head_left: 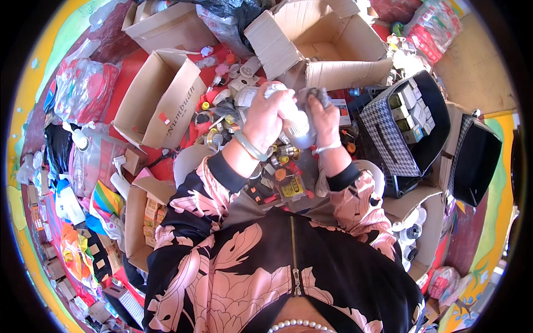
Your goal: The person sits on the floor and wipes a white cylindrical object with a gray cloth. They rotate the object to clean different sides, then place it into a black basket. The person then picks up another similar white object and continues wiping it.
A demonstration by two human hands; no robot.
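A person's two sleeved forearms (211, 186) are reaching forward and angling inward from bent elbows, bare wrists (237, 156) showing beyond the cuffs, while the left hand (272, 108) is curling its fingers in a grip and the right hand (325, 115), just beside it, is clenching too.

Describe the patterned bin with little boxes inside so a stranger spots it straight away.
Start at the big open cardboard box at top centre. Below and right of it, past the right hand, is an open bin with a black-and-white checked side. Unlike the black-lined container farther right, it visibly holds small pale boxes.
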